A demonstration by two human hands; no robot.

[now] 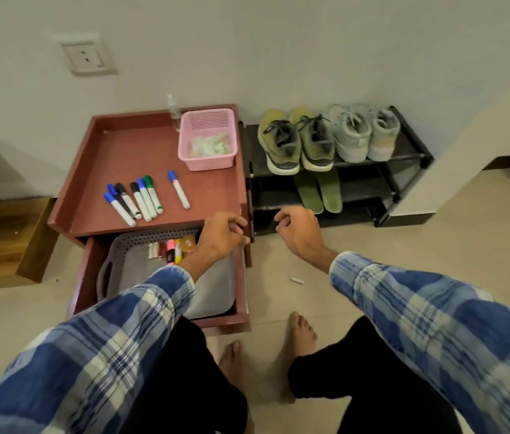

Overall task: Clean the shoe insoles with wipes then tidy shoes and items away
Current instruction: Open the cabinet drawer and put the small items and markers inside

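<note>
Hands hang loosely curled, holding nothing, before a red cabinet (128, 158) and a black shoe rack (410, 156): the left hand (221, 234) above the open drawer's (83, 286) right corner, the right hand (299, 231) over the floor by the rack's lowest shelf. Two green insoles (330, 192) lie on the middle shelf beneath olive shoes (282, 145) and pale grey shoes (363, 133); crumpled wipes (211, 147) sit in a pink basket (206, 164) on the cabinet.
</note>
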